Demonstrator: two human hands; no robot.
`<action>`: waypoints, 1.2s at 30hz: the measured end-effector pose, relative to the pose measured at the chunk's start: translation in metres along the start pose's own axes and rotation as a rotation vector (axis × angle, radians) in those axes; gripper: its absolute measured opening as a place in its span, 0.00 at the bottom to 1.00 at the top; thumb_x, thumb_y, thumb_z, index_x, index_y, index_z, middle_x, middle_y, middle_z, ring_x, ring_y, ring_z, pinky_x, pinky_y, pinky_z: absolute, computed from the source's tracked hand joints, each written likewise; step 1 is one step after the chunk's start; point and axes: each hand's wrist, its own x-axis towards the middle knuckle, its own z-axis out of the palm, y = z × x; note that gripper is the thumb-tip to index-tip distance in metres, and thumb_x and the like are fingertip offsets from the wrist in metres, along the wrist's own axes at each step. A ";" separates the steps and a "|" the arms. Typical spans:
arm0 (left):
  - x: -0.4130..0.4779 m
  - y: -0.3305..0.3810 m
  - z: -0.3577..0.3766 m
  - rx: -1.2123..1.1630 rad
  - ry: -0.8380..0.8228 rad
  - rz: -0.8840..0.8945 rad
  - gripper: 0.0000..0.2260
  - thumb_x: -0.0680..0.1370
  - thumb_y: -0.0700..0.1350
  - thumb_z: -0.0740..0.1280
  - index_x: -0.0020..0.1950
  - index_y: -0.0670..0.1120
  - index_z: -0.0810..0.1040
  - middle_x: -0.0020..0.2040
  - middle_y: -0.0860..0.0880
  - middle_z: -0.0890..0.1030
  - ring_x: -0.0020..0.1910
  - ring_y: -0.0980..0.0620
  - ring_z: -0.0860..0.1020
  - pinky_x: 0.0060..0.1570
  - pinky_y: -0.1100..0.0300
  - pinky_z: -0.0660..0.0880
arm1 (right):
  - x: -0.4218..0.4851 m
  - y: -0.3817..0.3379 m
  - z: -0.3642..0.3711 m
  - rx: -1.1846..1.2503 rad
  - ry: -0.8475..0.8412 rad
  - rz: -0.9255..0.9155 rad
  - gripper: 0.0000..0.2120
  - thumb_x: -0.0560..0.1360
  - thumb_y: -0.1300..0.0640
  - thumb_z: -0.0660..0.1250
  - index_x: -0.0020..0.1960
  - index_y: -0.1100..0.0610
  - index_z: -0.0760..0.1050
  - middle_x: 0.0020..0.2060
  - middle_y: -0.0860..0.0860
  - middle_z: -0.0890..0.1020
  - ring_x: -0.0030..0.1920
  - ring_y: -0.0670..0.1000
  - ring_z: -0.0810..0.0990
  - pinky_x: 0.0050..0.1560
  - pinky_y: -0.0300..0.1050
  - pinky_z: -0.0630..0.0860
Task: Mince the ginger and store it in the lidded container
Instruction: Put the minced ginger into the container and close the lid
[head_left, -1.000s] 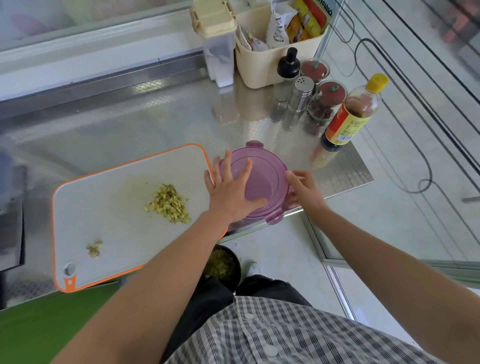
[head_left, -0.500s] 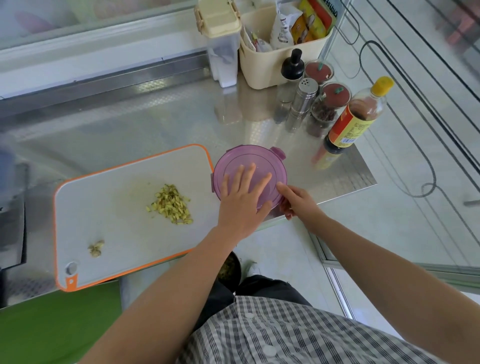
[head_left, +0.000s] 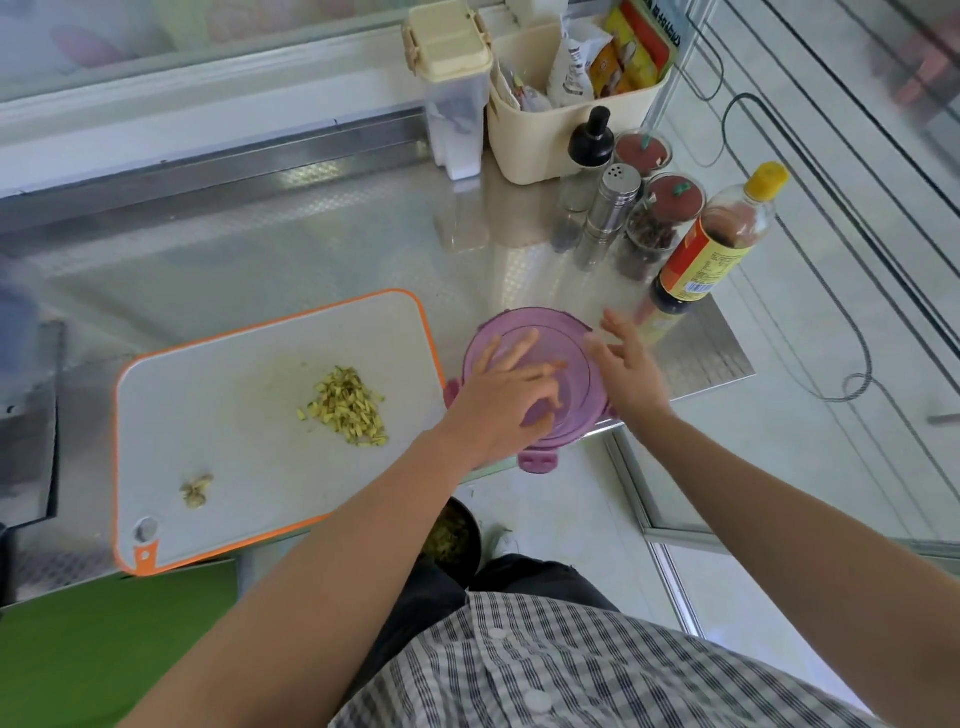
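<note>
A round purple lidded container (head_left: 576, 358) sits at the counter's front edge, right of the cutting board. My left hand (head_left: 501, 397) lies flat on its lid with fingers spread. My right hand (head_left: 626, 371) touches the lid's right rim, fingers apart and blurred. One purple latch tab (head_left: 537, 461) sticks out toward me, another at the left. A pile of chopped ginger (head_left: 348, 405) lies in the middle of the white, orange-rimmed cutting board (head_left: 208, 395). A small ginger scrap (head_left: 196, 489) lies near the board's front left corner.
A soy sauce bottle (head_left: 711, 249) stands just behind the container. Spice jars (head_left: 660, 228), a metal shaker (head_left: 610, 208), a cream basket (head_left: 561, 130) of packets and a clear canister (head_left: 457, 104) stand at the back right. A bin (head_left: 452, 535) sits below the counter edge.
The container has turned on the counter under my hands, its latch tabs now at the front and left. My right hand moved from the front rim up to the right rim.
</note>
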 end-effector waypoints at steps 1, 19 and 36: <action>0.001 0.003 0.001 0.069 0.051 -0.040 0.08 0.77 0.49 0.64 0.53 0.49 0.76 0.73 0.54 0.67 0.78 0.48 0.50 0.73 0.48 0.41 | 0.002 -0.003 0.002 -0.111 -0.043 -0.021 0.22 0.75 0.49 0.67 0.68 0.52 0.69 0.57 0.47 0.77 0.52 0.47 0.76 0.53 0.43 0.72; -0.005 -0.013 0.025 0.286 -0.037 -0.225 0.35 0.76 0.67 0.42 0.79 0.51 0.48 0.79 0.53 0.45 0.77 0.47 0.40 0.73 0.41 0.38 | -0.014 0.010 0.000 0.141 -0.388 0.159 0.19 0.79 0.47 0.60 0.34 0.58 0.70 0.26 0.53 0.73 0.22 0.45 0.69 0.27 0.39 0.63; 0.003 -0.007 0.024 0.230 0.097 -0.204 0.20 0.77 0.52 0.52 0.66 0.49 0.69 0.73 0.47 0.65 0.75 0.43 0.57 0.72 0.39 0.51 | 0.013 0.005 0.004 -0.092 -0.221 0.127 0.20 0.71 0.42 0.71 0.38 0.58 0.70 0.30 0.56 0.80 0.29 0.55 0.82 0.31 0.46 0.79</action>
